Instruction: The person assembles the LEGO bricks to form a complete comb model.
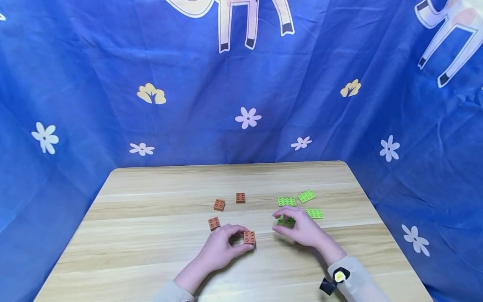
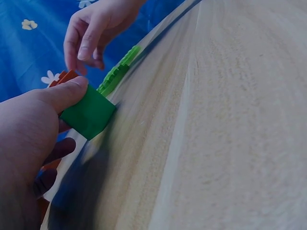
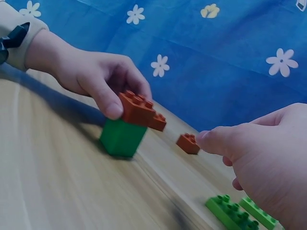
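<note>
My left hand (image 1: 220,247) pinches a small stack between thumb and fingers. Its top is an orange-brown toy building brick (image 1: 249,238) with studs; below that is a taller, smooth-sided green block (image 3: 122,138), hidden from above in the head view. Whether the stack touches the table is hard to tell. To the right, my right hand (image 1: 302,228) hovers over thin lime-green bricks, fingers loosely curved and thumb apart, with nothing gripped. One lime-green brick (image 1: 286,221) shows beneath its fingers, and another brick (image 1: 314,214) is partly covered by the hand.
Three loose orange-brown bricks lie beyond my left hand: one near its knuckles (image 1: 214,223), one brick (image 1: 219,204) farther back and one brick (image 1: 240,198) right of that. Two more lime-green bricks (image 1: 286,201) lie behind my right hand. A blue patterned curtain (image 1: 245,142) surrounds the wooden table (image 1: 132,251).
</note>
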`<state>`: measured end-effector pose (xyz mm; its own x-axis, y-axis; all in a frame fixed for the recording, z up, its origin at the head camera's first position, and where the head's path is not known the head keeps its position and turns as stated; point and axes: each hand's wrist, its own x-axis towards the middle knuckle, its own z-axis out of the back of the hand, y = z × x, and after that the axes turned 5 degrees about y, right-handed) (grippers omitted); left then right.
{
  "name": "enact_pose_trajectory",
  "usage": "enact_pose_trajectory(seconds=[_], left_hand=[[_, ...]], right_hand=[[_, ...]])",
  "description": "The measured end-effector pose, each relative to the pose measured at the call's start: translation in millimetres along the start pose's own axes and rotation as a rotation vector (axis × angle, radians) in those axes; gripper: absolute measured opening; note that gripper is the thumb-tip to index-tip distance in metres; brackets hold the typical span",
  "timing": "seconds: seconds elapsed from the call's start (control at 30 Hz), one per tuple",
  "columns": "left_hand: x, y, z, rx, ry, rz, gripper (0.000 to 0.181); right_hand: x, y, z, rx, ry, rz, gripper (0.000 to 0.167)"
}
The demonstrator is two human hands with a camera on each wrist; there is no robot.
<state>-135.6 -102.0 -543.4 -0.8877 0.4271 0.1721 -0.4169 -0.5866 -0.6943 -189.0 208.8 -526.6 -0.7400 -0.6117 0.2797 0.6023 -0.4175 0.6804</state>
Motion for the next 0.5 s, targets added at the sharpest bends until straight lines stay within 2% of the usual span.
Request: enact_pose_trajectory(seconds=[0.17, 0.5], left_hand=[[-0.9, 0.3, -0.1, -0.004, -0.003, -0.002, 0.046], [-1.3, -1.3, 0.8, 0.012, -0.008, 0.002, 0.048]], right_hand=[[-3.2, -10, 6, -0.048, -0.028, -0.027, 0.038], [-7.9, -28, 9, -0.111, -0.042, -0.013, 0.038]])
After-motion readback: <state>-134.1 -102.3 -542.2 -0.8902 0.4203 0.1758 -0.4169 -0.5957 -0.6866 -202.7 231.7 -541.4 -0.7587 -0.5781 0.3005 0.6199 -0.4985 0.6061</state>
